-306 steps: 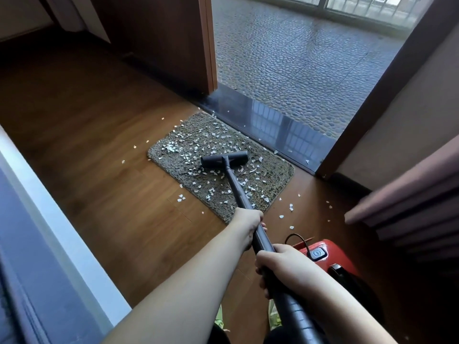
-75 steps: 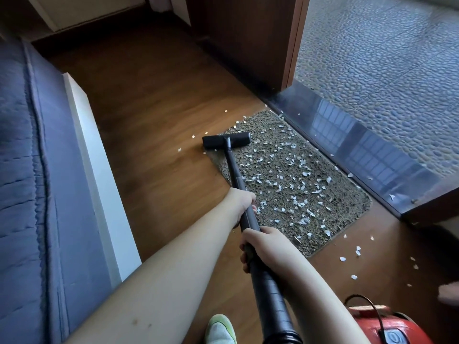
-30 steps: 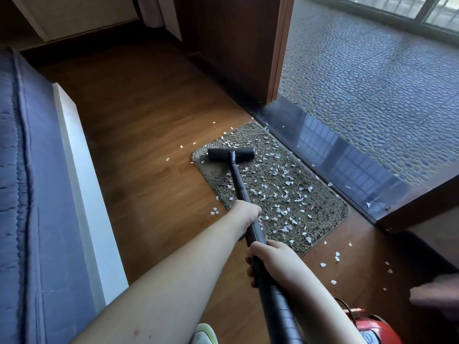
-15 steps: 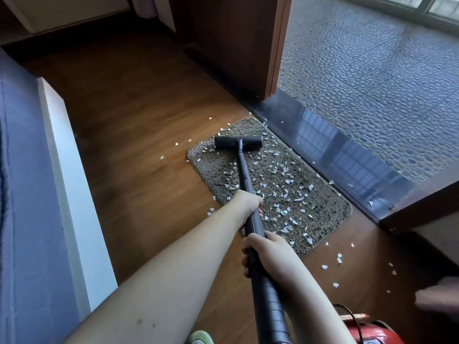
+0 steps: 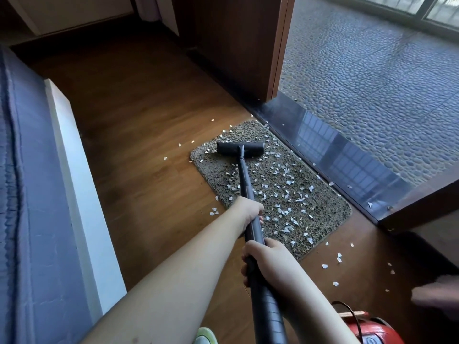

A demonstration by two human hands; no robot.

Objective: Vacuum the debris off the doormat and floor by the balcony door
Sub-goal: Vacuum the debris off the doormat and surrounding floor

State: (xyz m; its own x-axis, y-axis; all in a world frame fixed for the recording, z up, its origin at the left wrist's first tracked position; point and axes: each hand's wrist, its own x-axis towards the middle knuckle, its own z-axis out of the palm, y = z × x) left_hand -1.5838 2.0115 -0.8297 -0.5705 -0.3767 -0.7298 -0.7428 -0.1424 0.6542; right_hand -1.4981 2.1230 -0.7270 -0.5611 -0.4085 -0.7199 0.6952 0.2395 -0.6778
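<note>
The red vacuum body (image 5: 372, 331) and green shoe (image 5: 205, 336) are cut off below.

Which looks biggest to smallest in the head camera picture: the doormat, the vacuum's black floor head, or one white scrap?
1. doormat, by far the biggest.
2. floor head, which covers only one end of the doormat.
3. white scrap on the wooden floor, tiny.

Vacuum head (image 5: 240, 148) on doormat's (image 5: 320, 219) far end

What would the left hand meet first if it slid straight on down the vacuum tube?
Nothing until the floor head: the left hand grips the vacuum tube, and the tube runs bare from there to the floor head resting on the doormat. Depth is hard to judge.
</note>
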